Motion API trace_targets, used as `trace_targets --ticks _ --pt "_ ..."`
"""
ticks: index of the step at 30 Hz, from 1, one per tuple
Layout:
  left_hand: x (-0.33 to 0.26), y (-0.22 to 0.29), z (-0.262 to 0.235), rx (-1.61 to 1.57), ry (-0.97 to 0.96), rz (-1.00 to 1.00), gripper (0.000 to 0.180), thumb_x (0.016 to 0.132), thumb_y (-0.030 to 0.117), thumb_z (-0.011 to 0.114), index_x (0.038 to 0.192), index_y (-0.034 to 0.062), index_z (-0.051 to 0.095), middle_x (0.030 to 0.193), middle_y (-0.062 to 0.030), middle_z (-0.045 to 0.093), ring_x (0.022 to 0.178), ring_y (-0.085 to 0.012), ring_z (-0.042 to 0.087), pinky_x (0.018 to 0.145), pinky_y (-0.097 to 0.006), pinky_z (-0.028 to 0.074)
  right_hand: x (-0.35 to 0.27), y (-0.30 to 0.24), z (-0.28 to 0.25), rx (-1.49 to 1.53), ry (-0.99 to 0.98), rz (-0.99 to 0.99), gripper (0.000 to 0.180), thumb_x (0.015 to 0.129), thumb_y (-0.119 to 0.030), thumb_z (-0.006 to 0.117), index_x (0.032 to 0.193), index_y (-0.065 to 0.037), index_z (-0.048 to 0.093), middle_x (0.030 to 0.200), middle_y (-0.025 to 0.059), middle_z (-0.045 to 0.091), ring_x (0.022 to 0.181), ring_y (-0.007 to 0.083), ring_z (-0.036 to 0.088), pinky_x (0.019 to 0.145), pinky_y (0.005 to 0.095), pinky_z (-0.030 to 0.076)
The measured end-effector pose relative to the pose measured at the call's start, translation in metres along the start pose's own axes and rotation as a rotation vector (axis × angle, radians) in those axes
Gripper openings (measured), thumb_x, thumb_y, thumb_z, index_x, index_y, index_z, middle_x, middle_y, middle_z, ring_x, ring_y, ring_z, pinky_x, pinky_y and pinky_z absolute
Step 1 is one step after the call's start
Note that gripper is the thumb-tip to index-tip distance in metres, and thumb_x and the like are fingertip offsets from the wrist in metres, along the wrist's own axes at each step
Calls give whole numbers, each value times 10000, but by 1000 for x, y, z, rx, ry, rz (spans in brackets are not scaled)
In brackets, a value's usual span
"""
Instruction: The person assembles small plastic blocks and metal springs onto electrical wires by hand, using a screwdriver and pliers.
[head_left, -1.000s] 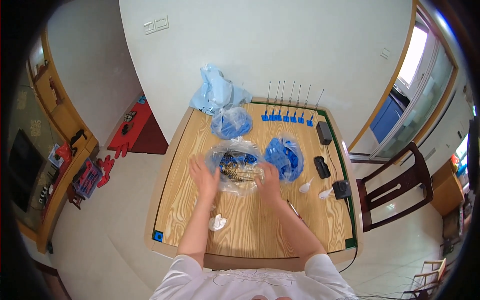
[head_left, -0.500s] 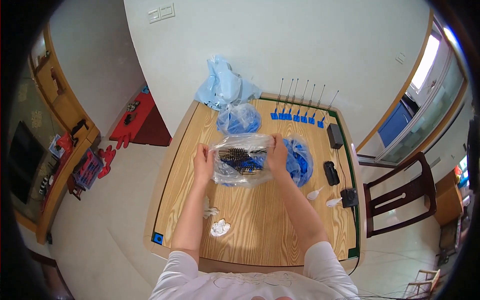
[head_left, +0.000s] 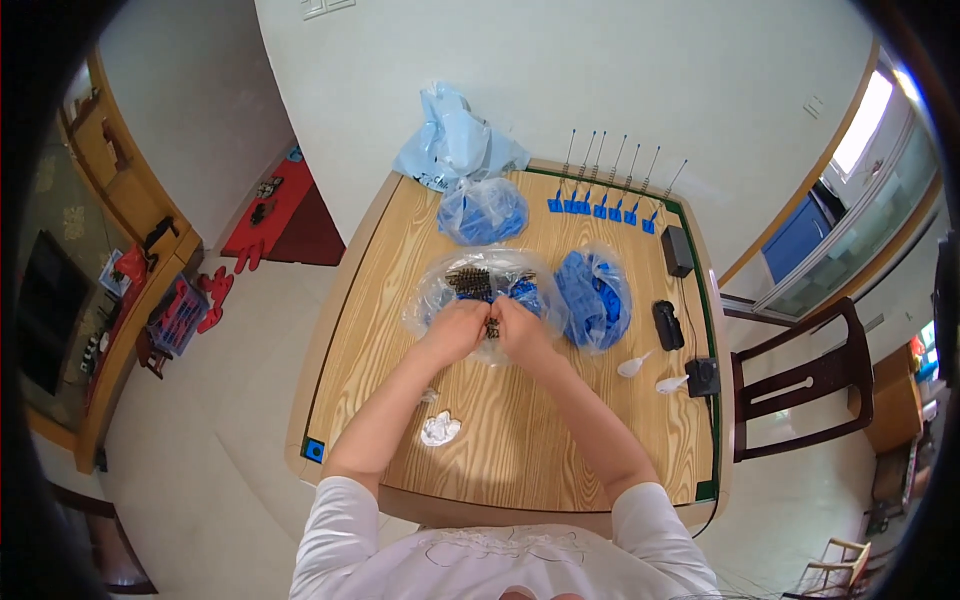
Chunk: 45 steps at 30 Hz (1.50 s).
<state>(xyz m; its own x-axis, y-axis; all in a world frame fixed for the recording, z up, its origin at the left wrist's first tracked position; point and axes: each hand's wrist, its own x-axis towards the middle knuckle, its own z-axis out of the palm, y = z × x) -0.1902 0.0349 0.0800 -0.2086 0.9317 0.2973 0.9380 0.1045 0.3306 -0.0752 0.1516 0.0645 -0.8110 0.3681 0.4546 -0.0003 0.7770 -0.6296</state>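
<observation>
A clear plastic bag (head_left: pixel 422 285) lies spread on the table, its mouth wide; in it are dark coiled spring-like pieces (head_left: pixel 468 281) and blue parts (head_left: pixel 523 292). My left hand (head_left: pixel 458 330) and my right hand (head_left: pixel 520 328) meet over the bag's near half, both closed with fingertips together. A bit of dark coil shows between them, but the fingers hide whether they grip it. Just right of the bag sits another clear bag of blue pieces (head_left: pixel 595 298). Behind stands a knotted-looking clear bag with blue contents (head_left: pixel 482 213).
Several upright thin rods with springs on blue bases (head_left: pixel 600 211) line the back right. A light blue bag (head_left: pixel 455 145) leans on the wall. Along the right lie a black box (head_left: pixel 677 251), a black case (head_left: pixel 667 325), white teardrop-shaped pieces (head_left: pixel 632 366) and a black device (head_left: pixel 703 377). Crumpled white tissue (head_left: pixel 440 428) lies in front.
Half a second ago my hands held the bag's two sides apart, raised. Now the bag rests lower and wider, and both hands have come together over it.
</observation>
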Motion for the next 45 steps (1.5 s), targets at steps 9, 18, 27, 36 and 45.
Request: trace_targets --ticks 9,18,27,36,45 --pt "-74 -7 -12 479 -305 -46 211 804 222 550 959 95 613 903 -66 610 995 -217 549 988 -555 276 -14 -4 22 -230 -185 66 118 809 -172 537 903 -112 579 912 97 589 863 303 581 731 416 470" --pt "-81 -18 3 451 -195 -23 178 755 198 588 885 90 645 889 -49 611 976 -190 552 1021 -524 264 22 -9 78 -477 -238 -331 189 768 -136 528 935 -119 615 972 109 544 961 308 524 746 450 437" --pt "-68 -17 -10 310 -148 -185 173 813 209 540 845 74 642 800 -80 628 804 -237 617 850 -402 431 37 11 34 -367 -241 25 305 746 -105 623 1039 -83 542 1014 191 546 987 365 522 841 441 436" --pt "-45 -15 -2 378 -141 -390 178 823 150 523 951 68 616 917 -123 604 829 -310 618 730 -405 492 2 -5 1 39 -183 28 158 833 -86 537 962 -32 612 879 146 608 857 328 583 767 380 462" --pt "1 30 10 -91 -89 -211 182 779 161 606 921 54 643 901 -160 610 820 -328 609 703 -412 489 -129 11 -43 160 215 462 133 894 -114 499 895 -19 592 724 117 557 616 205 527 583 296 427"
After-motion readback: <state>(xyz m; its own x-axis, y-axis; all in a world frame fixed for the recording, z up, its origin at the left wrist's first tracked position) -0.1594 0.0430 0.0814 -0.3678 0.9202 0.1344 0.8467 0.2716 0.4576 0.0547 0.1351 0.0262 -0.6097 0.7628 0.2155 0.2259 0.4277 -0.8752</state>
